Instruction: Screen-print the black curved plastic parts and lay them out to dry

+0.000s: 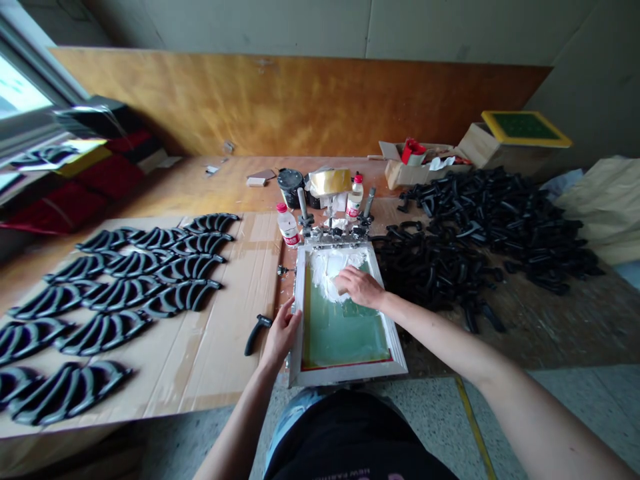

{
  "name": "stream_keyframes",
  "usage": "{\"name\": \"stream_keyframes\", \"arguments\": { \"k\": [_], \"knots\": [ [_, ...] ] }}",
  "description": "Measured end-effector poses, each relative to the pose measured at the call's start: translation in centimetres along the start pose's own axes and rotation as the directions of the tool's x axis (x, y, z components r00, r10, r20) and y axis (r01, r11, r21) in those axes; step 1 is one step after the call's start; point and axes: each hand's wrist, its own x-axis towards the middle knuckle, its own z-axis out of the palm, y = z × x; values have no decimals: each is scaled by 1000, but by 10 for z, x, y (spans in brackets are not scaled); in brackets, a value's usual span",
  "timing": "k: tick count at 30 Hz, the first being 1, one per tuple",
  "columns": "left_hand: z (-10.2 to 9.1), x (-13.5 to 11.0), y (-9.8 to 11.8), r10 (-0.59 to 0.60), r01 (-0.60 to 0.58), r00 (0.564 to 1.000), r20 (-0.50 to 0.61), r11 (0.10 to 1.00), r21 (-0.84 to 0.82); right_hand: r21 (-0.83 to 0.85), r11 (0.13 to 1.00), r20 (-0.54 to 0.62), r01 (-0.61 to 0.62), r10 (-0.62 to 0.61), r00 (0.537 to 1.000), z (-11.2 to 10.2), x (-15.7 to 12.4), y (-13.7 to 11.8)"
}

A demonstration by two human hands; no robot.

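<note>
A silver-edged printing screen [399, 359] with green mesh lies in front of me, and thick white ink [325, 270] is smeared over its far part. My right hand [361, 287] is closed above the mesh at the ink's near edge. Its fingers grip a small pale squeegee [342, 288], mostly hidden by the hand. Along the screen's left edge rests my left hand [283, 328], fingers extended, holding nothing that I can see. One black plastic handle [257, 335] lies on the cardboard just left of that hand.
Rows of black handles [120, 293] cover the cardboard [200, 347] on the left. A large heap of similar parts [450, 253] fills the right side. Behind the screen stand its clamp [335, 233], two red-capped bottles [288, 227] and a dark tub [291, 187].
</note>
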Motion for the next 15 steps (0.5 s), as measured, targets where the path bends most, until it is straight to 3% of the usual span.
{"name": "stream_keyframes", "arguments": {
  "k": [2,4,8,12,15],
  "knots": [
    [-1,-1,2,-2,2,1000,1,1000,5,28,999,9,45,-45,999,3,-5,-4],
    [-2,-2,5,3,-3,1000,-5,1000,10,67,998,8,11,-11,1000,-2,-1,-3],
    [-9,-4,16,17,-17,1000,4,999,-35,67,970,-28,-233,236,971,-25,42,14],
    [-22,-10,44,48,-44,998,27,990,-134,13,889,-143,-457,454,879,-54,63,52],
    [-27,-8,75,124,-123,992,-7,970,-211,100,771,-285,-628,627,725,-66,33,79]
  ]
}}
